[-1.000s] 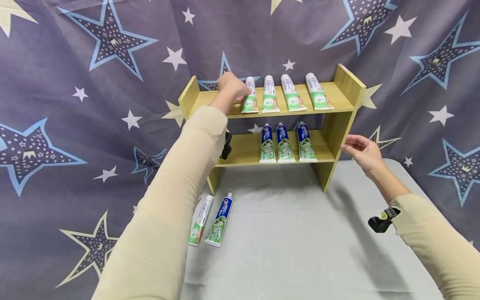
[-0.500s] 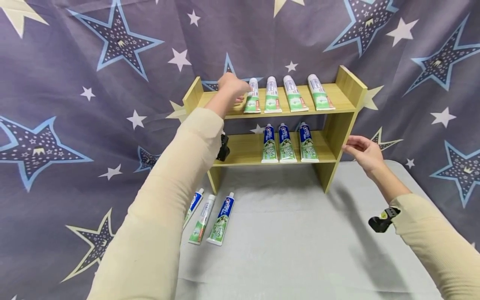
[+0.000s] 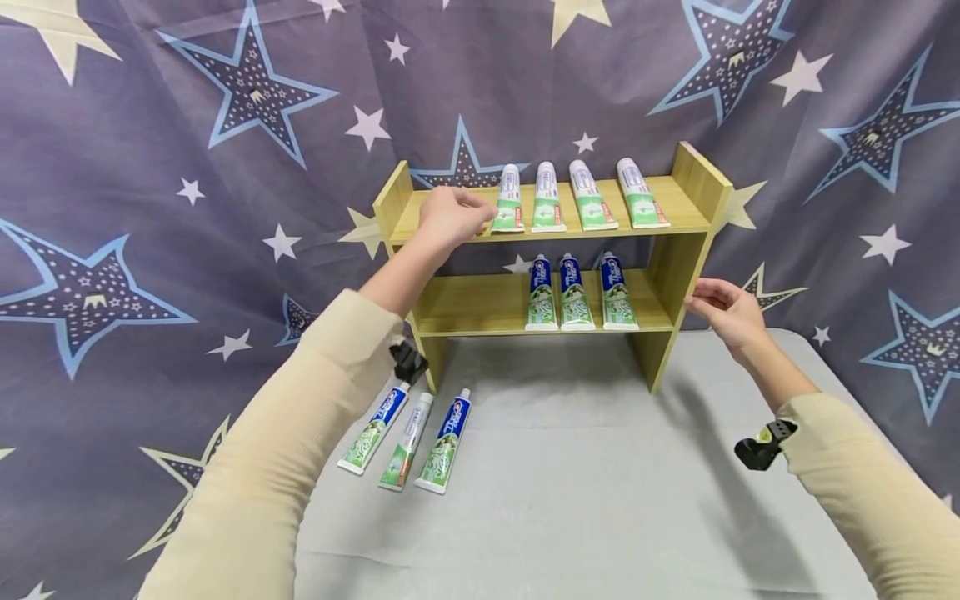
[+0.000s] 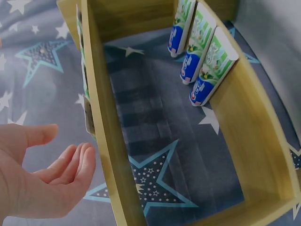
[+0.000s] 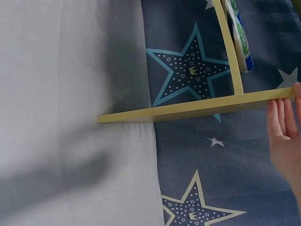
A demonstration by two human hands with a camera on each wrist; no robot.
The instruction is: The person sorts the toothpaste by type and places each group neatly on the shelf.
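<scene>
My left hand hovers at the front left of the upper shelf, just beside the leftmost white-and-green toothpaste tube. In the left wrist view, a gap shows between thumb and fingers, with nothing held. Several such tubes lie in a row on the upper board, caps to the back. Three blue-and-green toothpaste tubes lie on the lower board, toward its right. My right hand holds the right side panel of the wooden shelf, fingers along its outer face and thumb at the front edge.
Left of the shelf's foot, on the grey tabletop, lie a blue-and-green tube, a white-and-green tube and another blue-and-green tube. A star-patterned cloth hangs behind the shelf.
My left hand has drawn back from the leftmost upper tube, down and toward me. The left sleeve has shifted left, uncovering the far-left tube on the table. My right hand stays at the panel.
</scene>
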